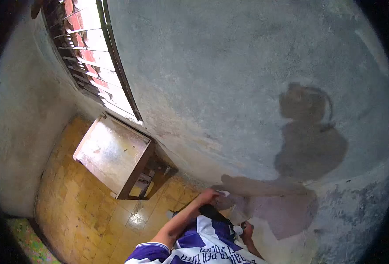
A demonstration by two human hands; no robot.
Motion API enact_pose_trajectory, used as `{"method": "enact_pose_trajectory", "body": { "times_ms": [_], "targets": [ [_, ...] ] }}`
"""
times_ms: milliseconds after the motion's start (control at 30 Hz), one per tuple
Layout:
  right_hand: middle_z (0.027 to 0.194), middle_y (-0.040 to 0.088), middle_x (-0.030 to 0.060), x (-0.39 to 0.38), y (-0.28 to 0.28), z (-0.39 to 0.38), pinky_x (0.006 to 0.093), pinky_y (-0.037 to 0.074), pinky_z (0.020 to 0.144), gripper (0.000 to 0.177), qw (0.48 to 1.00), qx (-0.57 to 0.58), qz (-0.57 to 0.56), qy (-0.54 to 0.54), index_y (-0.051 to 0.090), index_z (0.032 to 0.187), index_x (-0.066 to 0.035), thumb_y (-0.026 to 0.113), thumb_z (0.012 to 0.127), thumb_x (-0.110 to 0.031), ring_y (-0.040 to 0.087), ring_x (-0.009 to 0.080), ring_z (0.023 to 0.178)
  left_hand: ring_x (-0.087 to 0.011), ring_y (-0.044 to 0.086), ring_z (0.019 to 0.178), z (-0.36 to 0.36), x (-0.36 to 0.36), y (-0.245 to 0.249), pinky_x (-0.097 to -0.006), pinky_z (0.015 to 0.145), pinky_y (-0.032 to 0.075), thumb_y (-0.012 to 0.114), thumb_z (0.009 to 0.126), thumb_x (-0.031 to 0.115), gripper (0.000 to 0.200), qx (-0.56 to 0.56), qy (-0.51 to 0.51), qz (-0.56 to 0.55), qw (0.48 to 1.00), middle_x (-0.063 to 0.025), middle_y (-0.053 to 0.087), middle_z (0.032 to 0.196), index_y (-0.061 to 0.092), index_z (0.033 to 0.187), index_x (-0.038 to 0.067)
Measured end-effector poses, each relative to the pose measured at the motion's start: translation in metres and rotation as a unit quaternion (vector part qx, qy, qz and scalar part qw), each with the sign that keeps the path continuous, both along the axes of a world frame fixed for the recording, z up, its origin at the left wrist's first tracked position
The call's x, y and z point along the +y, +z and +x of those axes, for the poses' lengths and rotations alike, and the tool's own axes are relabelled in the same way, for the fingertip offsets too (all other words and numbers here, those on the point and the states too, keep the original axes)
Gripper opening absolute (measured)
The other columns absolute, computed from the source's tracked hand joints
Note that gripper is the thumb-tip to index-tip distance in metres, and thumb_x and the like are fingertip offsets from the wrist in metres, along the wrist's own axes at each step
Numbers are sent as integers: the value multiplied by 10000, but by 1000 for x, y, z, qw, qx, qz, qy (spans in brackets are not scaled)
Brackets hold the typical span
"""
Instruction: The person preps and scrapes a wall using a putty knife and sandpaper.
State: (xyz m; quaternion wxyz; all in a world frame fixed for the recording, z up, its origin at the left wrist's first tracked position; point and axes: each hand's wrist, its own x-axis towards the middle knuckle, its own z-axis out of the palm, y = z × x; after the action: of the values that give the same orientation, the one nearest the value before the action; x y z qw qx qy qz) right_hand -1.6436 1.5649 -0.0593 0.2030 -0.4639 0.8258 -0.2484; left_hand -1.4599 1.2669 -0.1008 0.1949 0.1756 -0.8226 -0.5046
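Observation:
My left hand [210, 196] reaches out low beside the wall, its fingers closed on a small white piece [224, 193] that lies close against the wall surface. Nearer my body, my right hand [247, 231] is wrapped round a small container with a round whitish end [238, 230] and a dark part by the fingers; its kind I cannot tell. The grey plastered wall [212, 88] fills the view in front of me. A paler, pinkish-white patch [256, 211] covers its lower part near both hands.
A worn wooden table [115, 145] with an open shelf underneath stands on the yellow tiled floor [71, 193] at left. Above it is a barred window [89, 53]. My shadow [308, 145] falls on the wall. A patterned green surface [29, 242] shows at lower left.

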Motion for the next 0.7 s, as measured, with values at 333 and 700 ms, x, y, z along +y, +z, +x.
{"method": "enact_pose_trajectory", "body": {
  "times_ms": [333,700],
  "targets": [
    [709,510,108,-211,60,-1,335,433,598,221,947,-162,-113,254,519,822,-31,711,815,-139,504,188,647,-189,688,836,166,-10,-12,-277,748,508,644,806,-2,297,-57,423,163,890,-156,708,925,698,1080,97],
    [544,514,68,-350,124,88,376,407,453,252,740,-112,-298,592,538,637,-74,709,801,-159,551,266,494,-103,617,889,165,117,75,-251,844,494,637,851,-47,256,192,719,190,640,-38,674,1002,660,1105,-39]
  ]
}}
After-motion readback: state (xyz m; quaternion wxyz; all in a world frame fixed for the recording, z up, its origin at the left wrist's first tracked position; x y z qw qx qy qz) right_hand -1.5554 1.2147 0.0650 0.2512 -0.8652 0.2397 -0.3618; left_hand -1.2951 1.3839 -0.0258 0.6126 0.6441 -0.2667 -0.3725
